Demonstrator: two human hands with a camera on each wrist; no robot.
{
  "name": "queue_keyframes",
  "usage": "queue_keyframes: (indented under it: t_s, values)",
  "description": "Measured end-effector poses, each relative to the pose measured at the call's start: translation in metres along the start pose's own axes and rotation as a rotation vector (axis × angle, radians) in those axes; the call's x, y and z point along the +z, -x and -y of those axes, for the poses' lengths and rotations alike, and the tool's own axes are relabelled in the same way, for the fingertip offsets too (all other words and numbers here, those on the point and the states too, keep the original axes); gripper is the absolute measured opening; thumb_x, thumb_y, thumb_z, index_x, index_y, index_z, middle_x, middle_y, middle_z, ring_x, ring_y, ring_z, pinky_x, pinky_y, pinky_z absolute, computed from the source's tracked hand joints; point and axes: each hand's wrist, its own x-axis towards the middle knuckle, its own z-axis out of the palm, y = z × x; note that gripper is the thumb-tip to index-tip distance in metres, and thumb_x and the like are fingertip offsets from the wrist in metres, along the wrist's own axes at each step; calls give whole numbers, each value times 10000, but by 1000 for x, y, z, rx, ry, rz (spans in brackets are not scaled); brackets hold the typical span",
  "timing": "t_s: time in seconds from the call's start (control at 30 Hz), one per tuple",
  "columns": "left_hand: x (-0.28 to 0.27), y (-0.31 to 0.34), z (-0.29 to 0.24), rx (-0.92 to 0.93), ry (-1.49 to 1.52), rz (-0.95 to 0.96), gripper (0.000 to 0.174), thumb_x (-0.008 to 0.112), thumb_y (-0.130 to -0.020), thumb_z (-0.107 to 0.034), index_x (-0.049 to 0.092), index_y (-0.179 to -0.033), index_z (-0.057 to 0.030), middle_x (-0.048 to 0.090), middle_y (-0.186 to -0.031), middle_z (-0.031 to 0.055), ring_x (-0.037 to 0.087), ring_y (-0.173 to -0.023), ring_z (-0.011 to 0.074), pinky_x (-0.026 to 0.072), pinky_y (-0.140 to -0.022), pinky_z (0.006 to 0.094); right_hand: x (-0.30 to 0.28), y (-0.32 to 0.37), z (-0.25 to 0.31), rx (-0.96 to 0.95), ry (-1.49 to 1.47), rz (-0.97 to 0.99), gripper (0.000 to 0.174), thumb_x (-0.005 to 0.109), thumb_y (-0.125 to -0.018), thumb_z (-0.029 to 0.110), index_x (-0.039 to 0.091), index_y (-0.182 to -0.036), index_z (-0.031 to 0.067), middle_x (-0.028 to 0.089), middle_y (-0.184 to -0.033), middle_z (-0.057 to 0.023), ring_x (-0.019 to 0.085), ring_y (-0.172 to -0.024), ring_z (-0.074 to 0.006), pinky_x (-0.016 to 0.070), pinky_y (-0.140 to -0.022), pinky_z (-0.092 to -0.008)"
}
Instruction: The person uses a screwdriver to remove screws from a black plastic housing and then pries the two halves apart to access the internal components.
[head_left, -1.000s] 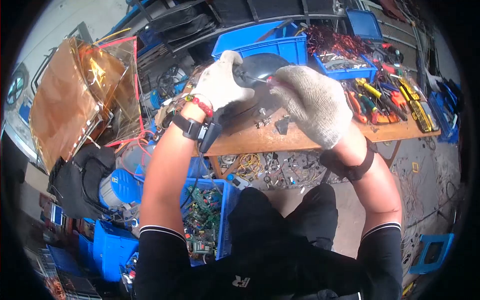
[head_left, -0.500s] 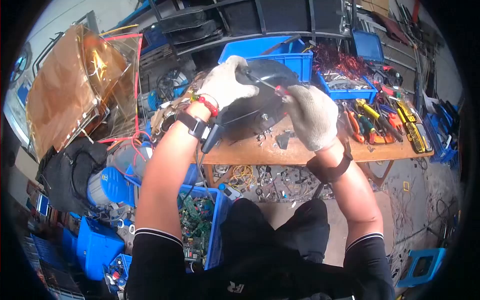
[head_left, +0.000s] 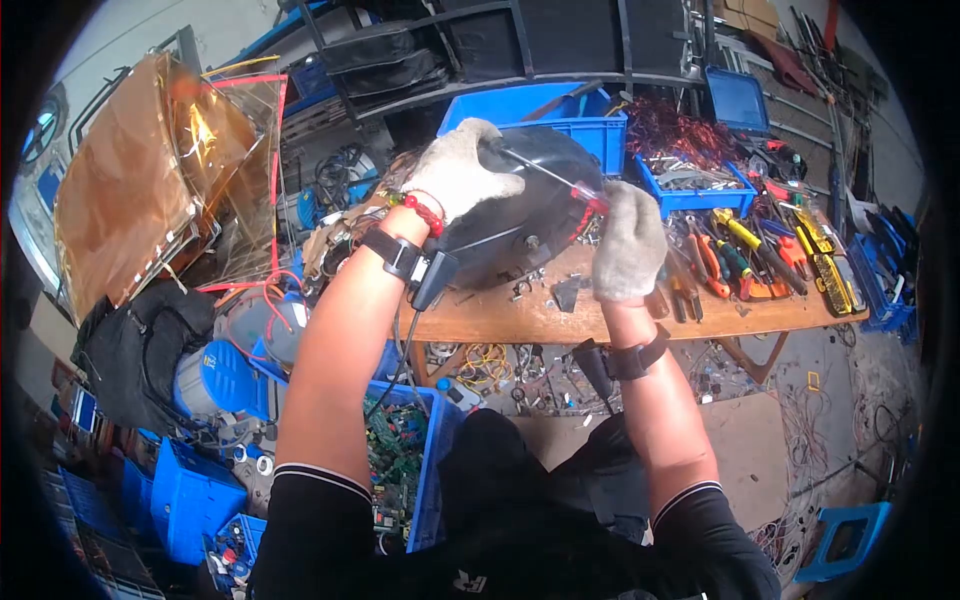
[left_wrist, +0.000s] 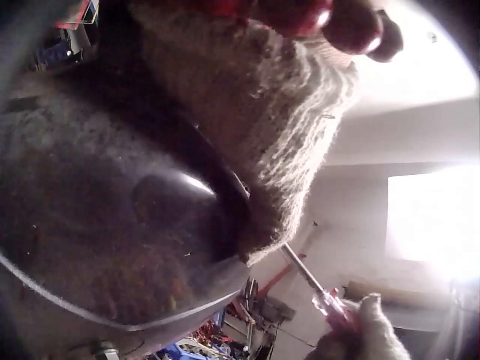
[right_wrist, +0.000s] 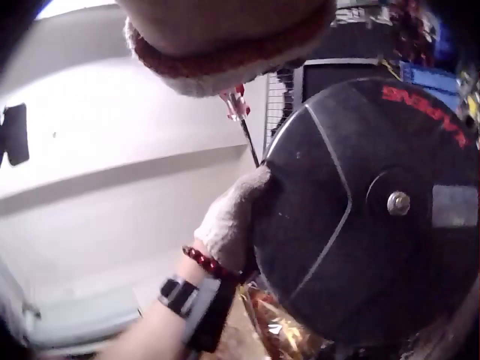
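Both hands busy here, and they're apart! The left hand, in an off-white knitted glove, has its fingers clamped on the edge of a round, black, smooth-shelled disc, which sits tilted at the brown wooden table. Over on the other side, the right hand, gloved to match, grips a screwdriver with a clear-and-red handle and slim metal shaft. That shaft runs to the disc's edge right by the left hand; the tip's exact contact, can't tell! 1 silvery bolt marks the middle of the disc's face, red lettering near its edge. Beyond the right hand, a row of orange-, yellow- and green-handled tools; behind the disc, 1 blue plastic crate.
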Motion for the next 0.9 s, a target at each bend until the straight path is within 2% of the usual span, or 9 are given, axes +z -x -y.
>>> queue_keyframes:
  t_s: [0.07, 0.13, 0.33, 0.4, 0.43, 0.57, 0.77, 0.83, 0.9]
  values:
    - [-1, -3, -1, -12, -12, 0, 779, 901, -662, -414, 629, -1294, -49, 690, -1245, 214, 648, -1212, 351, 495, -1056, 392, 4, 10, 13, -427, 139, -26, 158, 712, -968, 156, 719, -1077, 42, 739, -987, -148, 723, -873, -282, 561, -787, -351]
    - [-3, -2, -5, -25, -23, -2, 780, 898, -657, -424, 631, -1284, -46, 692, -1235, 217, 653, -1201, 354, 499, -1049, 395, 6, 10, 17, -567, 154, 28, 178, 750, -938, 159, 714, -1084, 65, 717, -934, -147, 709, -820, -300, 559, -744, -352]
    - [-2, -6, -4, -30, -50, -66, 746, 895, -650, -432, 646, -1230, -35, 705, -1191, 211, 675, -1153, 354, 520, -1014, 403, 15, 6, 35, -701, 312, 123, 238, 771, -907, 260, 721, -1100, 131, 697, -820, -104, 690, -703, -303, 542, -628, -404]
    - [-3, -11, -7, -84, -84, -43, 752, 897, -651, -435, 649, -1236, -34, 711, -1179, 212, 684, -1136, 348, 527, -1006, 407, 16, 8, 39, -708, 517, 294, 221, 735, -931, 287, 724, -1104, 151, 691, -764, -94, 687, -652, -298, 537, -588, -407]
    - [0, -13, -3, -85, -80, -44, 752, 897, -651, -435, 649, -1236, -34, 711, -1179, 212, 684, -1136, 348, 527, -1006, 407, 17, 7, 40, -774, 542, 278, 209, 710, -943, 256, 720, -1125, 153, 686, -740, -104, 686, -627, -297, 530, -564, -406]
    - [6, -20, 9, 12, -90, -76, 769, 898, -651, -447, 650, -1254, -38, 716, -1174, 208, 691, -1124, 347, 532, -1000, 411, 20, -5, 30, -765, 418, 241, 213, 707, -935, 221, 707, -1137, 154, 671, -731, -100, 682, -632, -291, 526, -564, -407]
    - [4, -27, 11, 4, -122, -57, 802, 892, -647, -484, 645, -1268, -41, 712, -1186, 206, 688, -1128, 356, 533, -996, 413, 12, -26, 20, -967, 419, 390, 266, 736, -846, 164, 683, -1103, 119, 568, -717, -80, 598, -614, -301, 483, -565, -429]
    - [3, -26, 13, 5, -136, -61, 808, 890, -646, -490, 643, -1270, -40, 711, -1187, 208, 687, -1128, 359, 533, -996, 413, 8, -32, 22, -1124, 542, 499, 329, 754, -780, 138, 680, -1099, 109, 546, -744, -85, 567, -639, -304, 450, -577, -432]
    - [2, -26, 13, -17, -124, -53, 802, 885, -649, -481, 641, -1273, -41, 712, -1181, 204, 686, -1124, 364, 532, -995, 414, 5, -38, 17, -1132, 556, 544, 358, 759, -758, 129, 681, -1107, 112, 541, -747, -86, 562, -650, -303, 439, -580, -430]
